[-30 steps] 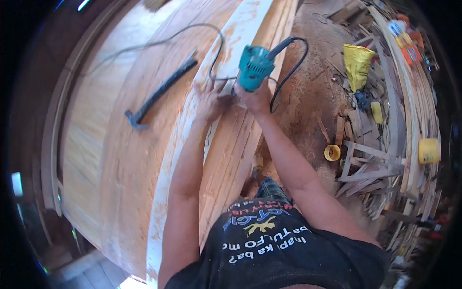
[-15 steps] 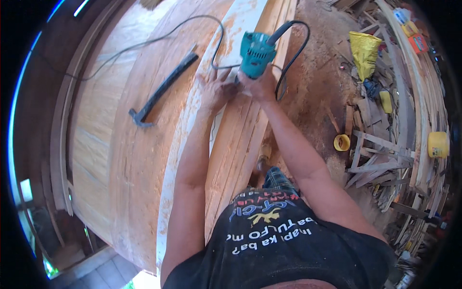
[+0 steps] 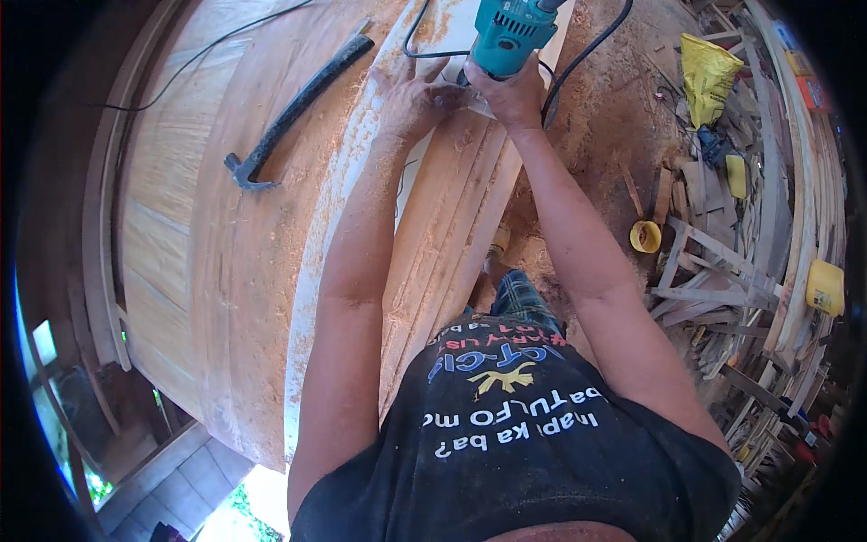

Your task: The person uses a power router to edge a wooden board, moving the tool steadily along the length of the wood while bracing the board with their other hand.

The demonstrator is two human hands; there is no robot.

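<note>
A teal corded power tool, apparently a trim router (image 3: 513,38), stands upright on a grooved wooden plank (image 3: 461,181). My right hand (image 3: 513,95) is wrapped round its lower body. Beside it, my left hand (image 3: 411,101) lies with fingers spread on a pale, dust-covered board (image 3: 357,154), its thumb side close to the tool's base. The bit and most of the base are hidden by my hands. From the tool's top, a dark cord (image 3: 591,63) loops down on the right.
A claw hammer (image 3: 298,113) lies on the broad wooden panel (image 3: 244,271) at left. Sawdust covers the work. At right are a yellow sack (image 3: 707,79), a yellow cup-like container (image 3: 645,237), a yellow jug (image 3: 824,287) and piled wood scraps (image 3: 713,294).
The router and both hands have shifted farther along the plank, up toward the top of the picture. The whole view has also turned slightly. My grip looks the same.
</note>
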